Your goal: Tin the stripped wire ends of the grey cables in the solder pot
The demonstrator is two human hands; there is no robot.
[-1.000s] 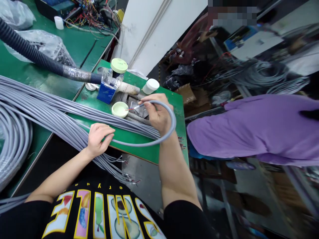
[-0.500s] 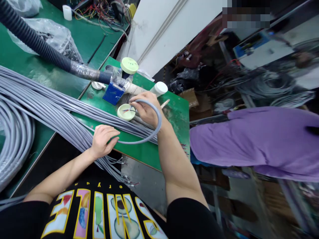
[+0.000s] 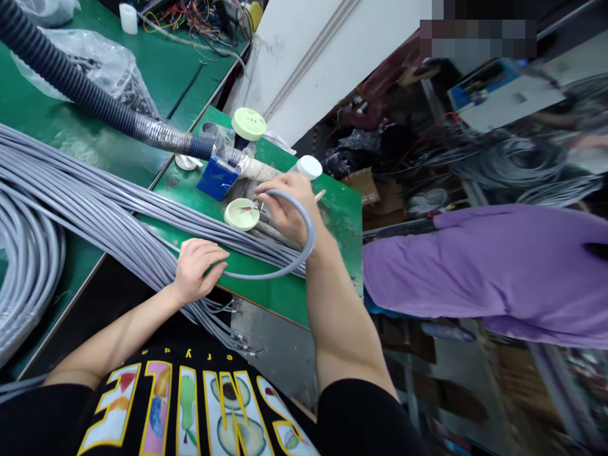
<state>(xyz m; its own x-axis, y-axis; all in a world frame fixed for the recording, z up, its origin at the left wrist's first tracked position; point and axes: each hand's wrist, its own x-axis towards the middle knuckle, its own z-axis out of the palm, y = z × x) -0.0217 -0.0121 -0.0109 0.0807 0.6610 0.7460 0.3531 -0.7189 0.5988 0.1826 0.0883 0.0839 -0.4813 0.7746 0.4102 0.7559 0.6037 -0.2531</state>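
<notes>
My right hand (image 3: 287, 206) is closed on a grey cable (image 3: 308, 231) near its stripped end, where thin coloured wires (image 3: 247, 209) stick out over a shallow pale-yellow dish (image 3: 236, 221). From there the cable bends in a wide loop back toward my left hand (image 3: 199, 269). That hand has its fingers curled around the same cable, beside a thick bundle of grey cables (image 3: 118, 218). A blue box (image 3: 218, 177) stands just beyond the dish, at the end of a corrugated hose (image 3: 161, 135).
A yellow-lidded container (image 3: 249, 123) and a white-capped one (image 3: 310, 167) stand on the green table (image 3: 344, 209). Coiled cables (image 3: 33, 266) lie at left, behind them a plastic bag (image 3: 104, 63). A person in a purple garment (image 3: 475, 272) is at right.
My right hand has shifted slightly to the right with the cable end, and the coloured wires have moved with it over the dish. My left hand stays in place.
</notes>
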